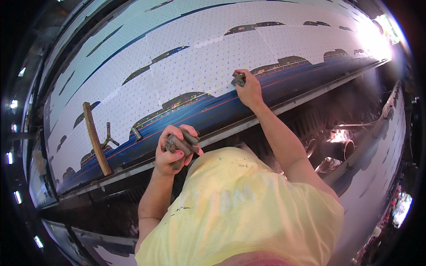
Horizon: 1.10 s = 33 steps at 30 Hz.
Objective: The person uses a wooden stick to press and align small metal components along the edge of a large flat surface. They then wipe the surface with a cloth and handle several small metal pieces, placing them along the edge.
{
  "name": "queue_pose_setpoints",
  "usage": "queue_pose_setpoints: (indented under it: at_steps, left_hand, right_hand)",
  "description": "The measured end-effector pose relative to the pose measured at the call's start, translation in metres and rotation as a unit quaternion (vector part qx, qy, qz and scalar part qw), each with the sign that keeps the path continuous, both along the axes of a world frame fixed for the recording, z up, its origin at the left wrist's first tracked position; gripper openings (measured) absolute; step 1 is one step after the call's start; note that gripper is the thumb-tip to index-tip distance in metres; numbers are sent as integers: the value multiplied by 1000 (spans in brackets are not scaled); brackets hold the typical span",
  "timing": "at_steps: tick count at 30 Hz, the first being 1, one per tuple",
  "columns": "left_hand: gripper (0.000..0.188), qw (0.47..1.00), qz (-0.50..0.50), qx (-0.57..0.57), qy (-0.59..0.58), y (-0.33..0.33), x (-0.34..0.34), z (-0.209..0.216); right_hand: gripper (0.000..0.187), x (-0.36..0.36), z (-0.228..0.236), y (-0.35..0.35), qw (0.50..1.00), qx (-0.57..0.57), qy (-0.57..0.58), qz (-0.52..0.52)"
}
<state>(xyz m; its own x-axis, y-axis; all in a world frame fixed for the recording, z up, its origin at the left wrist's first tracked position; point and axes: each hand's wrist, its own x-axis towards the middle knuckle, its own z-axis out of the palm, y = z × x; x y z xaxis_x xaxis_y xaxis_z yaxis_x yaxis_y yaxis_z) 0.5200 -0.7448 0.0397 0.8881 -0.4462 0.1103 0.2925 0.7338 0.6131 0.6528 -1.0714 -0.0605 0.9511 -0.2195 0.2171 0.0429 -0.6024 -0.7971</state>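
Note:
My left hand [165,160] is closed around several dull grey-brown, chunky pieces [178,145], held in front of my body just off the table's near edge. Their exact kind does not show. Farther out and to the right, my right hand [250,92] grips a small dark grey block-like piece [239,79] at the near border of a white sheet with small coloured dots [195,66]. The sheet lies on a long sloping table, whose blue near strip [191,114] carries thin orange lines. Dark gaps with coloured specks show along the sheet's wavy edges.
Left of my left hand, a wooden stick [96,139] leans across the near edge. Beside it lie a Y-shaped metal piece [109,136] and a short metal cylinder [136,133]. A metal rail [293,105] borders the table. Below right is a round pipe [339,150] near bright light.

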Motion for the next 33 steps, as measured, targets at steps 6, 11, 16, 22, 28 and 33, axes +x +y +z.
queue_pose_setpoints:
  at_steps: [6,11,16,22,28,33]
  left_hand:
    - [38,1000,-2,12,8,-40,4,20]
    - [38,1000,-10,-4,16,-57,20,5]
    - [38,999,-32,-18,11,-92,40,-17]
    - [40,998,-56,-4,35,-146,51,-7]
    - [41,998,-49,30,18,-223,66,-3]
    - [42,999,-12,12,44,-327,70,-4]
  right_hand:
    - [42,6,18,-31,988,145,-10,-47]
    - [33,-3,15,-81,984,146,14,-102]
    - [32,-22,21,-149,987,62,69,-128]
    - [30,-14,37,-224,984,-75,29,-159]
    - [22,25,41,-325,958,-201,29,-200]
    - [24,55,23,-399,970,-220,18,-101]
